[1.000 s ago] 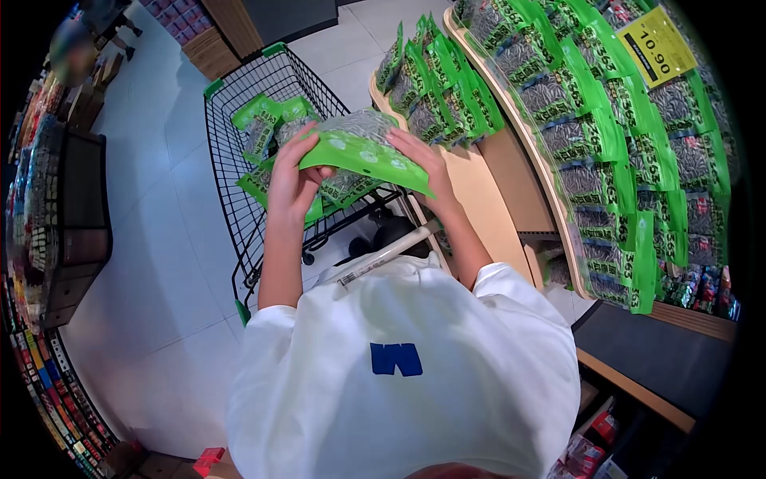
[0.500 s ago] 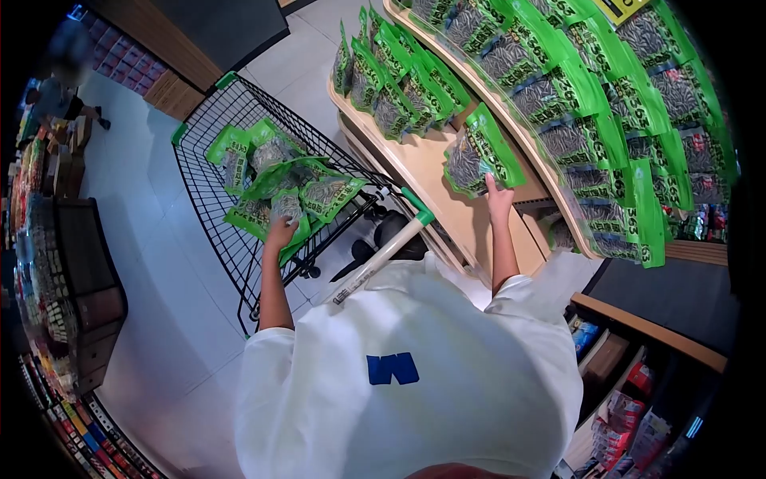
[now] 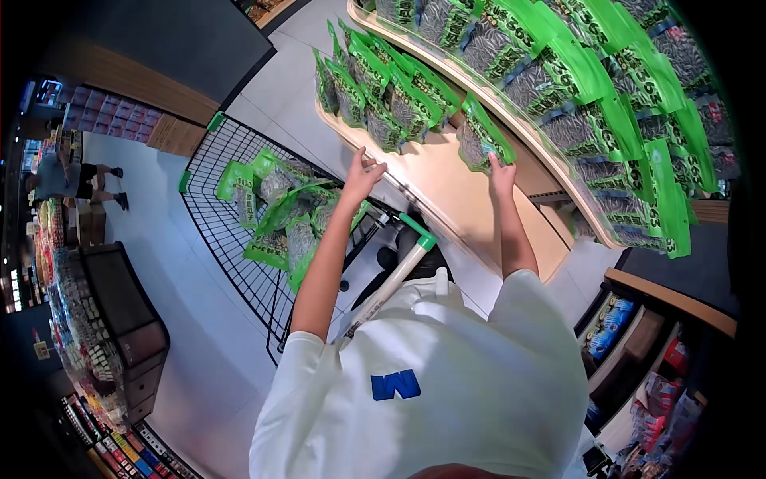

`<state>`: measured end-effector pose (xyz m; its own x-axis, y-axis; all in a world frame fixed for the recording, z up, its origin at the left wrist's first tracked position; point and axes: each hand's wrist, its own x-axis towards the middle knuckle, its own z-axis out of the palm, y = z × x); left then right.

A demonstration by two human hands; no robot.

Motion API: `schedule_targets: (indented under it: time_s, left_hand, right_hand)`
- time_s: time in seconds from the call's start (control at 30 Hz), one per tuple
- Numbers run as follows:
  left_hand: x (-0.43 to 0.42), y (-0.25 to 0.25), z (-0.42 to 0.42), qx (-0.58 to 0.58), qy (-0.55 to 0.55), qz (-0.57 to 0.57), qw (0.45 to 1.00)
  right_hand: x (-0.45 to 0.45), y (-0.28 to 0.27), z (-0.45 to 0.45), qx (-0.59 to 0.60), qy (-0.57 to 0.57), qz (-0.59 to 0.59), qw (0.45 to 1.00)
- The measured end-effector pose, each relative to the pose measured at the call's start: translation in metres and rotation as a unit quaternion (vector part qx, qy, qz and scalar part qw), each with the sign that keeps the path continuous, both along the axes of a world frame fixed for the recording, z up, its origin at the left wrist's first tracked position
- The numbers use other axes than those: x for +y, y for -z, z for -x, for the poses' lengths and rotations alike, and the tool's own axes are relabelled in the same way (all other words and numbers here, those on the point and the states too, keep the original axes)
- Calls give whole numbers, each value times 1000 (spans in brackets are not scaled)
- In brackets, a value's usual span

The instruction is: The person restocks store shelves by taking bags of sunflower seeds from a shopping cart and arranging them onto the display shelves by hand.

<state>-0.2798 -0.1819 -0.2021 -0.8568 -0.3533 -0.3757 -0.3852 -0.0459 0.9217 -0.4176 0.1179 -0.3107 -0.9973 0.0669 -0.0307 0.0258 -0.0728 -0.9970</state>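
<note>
My right hand (image 3: 503, 174) grips the lower edge of a green bag of sunflower seeds (image 3: 476, 142), which stands tilted on the wooden shelf (image 3: 447, 188) beside the raised display. Over the shelf's outer edge is my left hand (image 3: 361, 177), fingers apart and holding nothing. A group of similar seed bags (image 3: 383, 100) stands upright at the far end of that shelf. Several more green seed bags (image 3: 279, 188) lie in the black wire shopping cart (image 3: 227, 239), partly covered by my left forearm.
The cart's handle (image 3: 391, 279) with green ends is right before my body. Rows of seed bags (image 3: 590, 104) fill the raised display on the right. A person (image 3: 72, 177) is at the far left, beyond a packed display counter (image 3: 120, 295). Low shelves (image 3: 630, 343) hold goods at lower right.
My left hand has left the bags in the cart and moved right to the shelf edge. The bag at my right hand now sits more upright, closer to the grouped bags. The view has shifted.
</note>
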Motion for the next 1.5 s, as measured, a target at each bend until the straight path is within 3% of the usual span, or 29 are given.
schedule_targets:
  time_s: [0.1,0.23,0.3,0.43,0.53,0.83,1.0,1.23,1.3,1.43,1.5]
  left_hand:
    - [6,11,42,-52,18,-19,998]
    - [2,71,72,-68,18,38,997]
    - [9,85,79,-71,4,111,991]
    - [20,120,90,36,-40,264,963]
    - [27,96,99,-15,-33,205,978]
    - [34,114,119,-8,-98,263,960]
    - [31,116,130,-24,-100,264,959]
    - [23,124,119,-16,-94,233,968]
    - [22,123,117,-44,-86,225,970]
    - [15,125,106,-120,-33,199,972]
    - [5,136,91,-59,-44,241,968]
  right_hand:
    - [6,17,9,19,-13,-29,999]
    - [3,8,13,14,-7,31,999]
    - [3,13,18,18,-6,24,1000]
    - [-2,16,24,32,-26,35,999]
    - [-8,15,29,15,-17,12,1000]
    - [-23,11,32,8,-43,37,998]
    - [-22,7,29,-21,-28,-97,995]
    - [-14,46,18,3,7,-68,998]
    - [-6,39,16,-77,-11,-246,966]
    - [-2,47,20,-65,-15,-229,971]
    - [-2,53,19,-32,-18,-132,991]
